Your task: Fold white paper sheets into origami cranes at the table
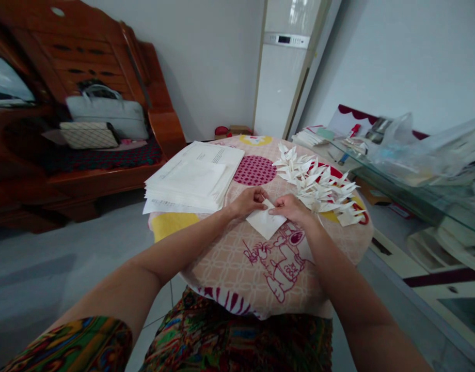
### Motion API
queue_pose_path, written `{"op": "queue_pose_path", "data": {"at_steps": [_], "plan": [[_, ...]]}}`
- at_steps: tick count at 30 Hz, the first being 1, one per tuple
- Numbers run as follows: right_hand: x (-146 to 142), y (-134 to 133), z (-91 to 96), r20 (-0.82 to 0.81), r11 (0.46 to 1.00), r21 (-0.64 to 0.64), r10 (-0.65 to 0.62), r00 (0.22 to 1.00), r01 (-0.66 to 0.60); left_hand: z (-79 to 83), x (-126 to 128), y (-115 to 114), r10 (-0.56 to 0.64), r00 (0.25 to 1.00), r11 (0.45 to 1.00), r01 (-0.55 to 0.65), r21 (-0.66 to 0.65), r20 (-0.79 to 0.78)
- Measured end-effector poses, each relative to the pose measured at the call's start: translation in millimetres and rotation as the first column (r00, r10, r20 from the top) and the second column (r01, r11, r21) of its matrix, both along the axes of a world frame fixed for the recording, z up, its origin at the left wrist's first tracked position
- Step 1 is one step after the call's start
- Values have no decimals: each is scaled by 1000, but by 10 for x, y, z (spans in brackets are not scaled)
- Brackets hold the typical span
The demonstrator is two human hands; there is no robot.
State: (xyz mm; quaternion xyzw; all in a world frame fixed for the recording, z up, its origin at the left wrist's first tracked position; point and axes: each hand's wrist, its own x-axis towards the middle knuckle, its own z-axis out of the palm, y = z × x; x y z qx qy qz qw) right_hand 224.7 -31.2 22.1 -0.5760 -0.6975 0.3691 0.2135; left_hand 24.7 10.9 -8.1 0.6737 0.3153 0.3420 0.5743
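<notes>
Though folded papers [307,182] right of centre look done, flat sheets [189,178] remain left of centre; mid-frame, my left hand [247,201] and right hand [294,208] pinch 1 part-folded square [266,224].

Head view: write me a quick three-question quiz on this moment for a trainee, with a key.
1. Multiple choice: what are the left hand and the right hand both touching? A) a handbag B) a small white paper C) a plastic bag
2. True or false: the stack of sheets lies left of the small white paper.
3. Fill the gap: the folded paper shapes lie towards the ... side of the table.
Key: 1 B; 2 true; 3 right.
</notes>
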Motion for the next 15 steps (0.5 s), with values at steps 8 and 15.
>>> {"op": "queue_pose_path", "data": {"at_steps": [8, 15], "plan": [[11, 163, -103, -420, 994, 101, 4, 908, 42, 236, -57, 83, 66, 990, 998, -68, 13, 127], [-54, -66, 48, -278, 936, 352, 94, 956, 10, 387, -161, -178, 146, 986, 949, -163, 270, 81]]}}
